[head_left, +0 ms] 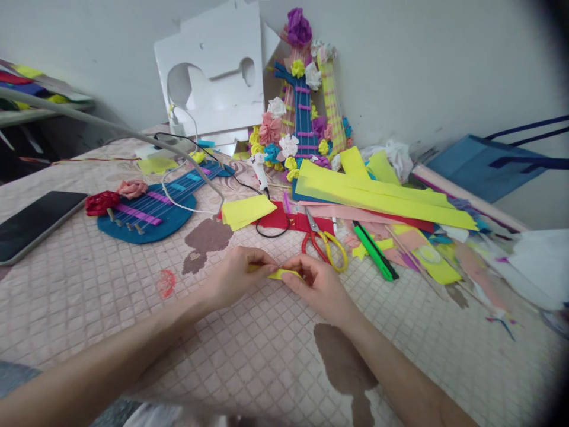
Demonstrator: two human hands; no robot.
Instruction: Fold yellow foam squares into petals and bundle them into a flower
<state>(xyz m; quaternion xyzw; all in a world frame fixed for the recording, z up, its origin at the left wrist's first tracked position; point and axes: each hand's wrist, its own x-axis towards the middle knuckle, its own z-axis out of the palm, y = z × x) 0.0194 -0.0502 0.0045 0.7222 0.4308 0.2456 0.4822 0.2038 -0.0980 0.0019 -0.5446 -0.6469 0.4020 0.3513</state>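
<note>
Between my two hands is a small folded strip of yellow paper [281,274], held just above the patterned tablecloth. The fingers of my left hand [237,274] pinch its left end. On the other end, my right hand [317,284] grips with thumb and fingers. Right behind my right hand lie scissors [328,240] with red and yellow handles. Beyond my left hand rests a stack of yellow paper pieces [248,212], partly over a red sheet [278,216]. A green utility knife [376,252] lies to the right.
A blue guitar-shaped craft [178,213] with paper roses lies at left, beside a phone [40,222]. A white glue gun [260,171] stands behind. Long yellow sheets [373,198] and paper scraps cover the right side. Decorated crafts [304,112] lean on the wall near white foam [217,71].
</note>
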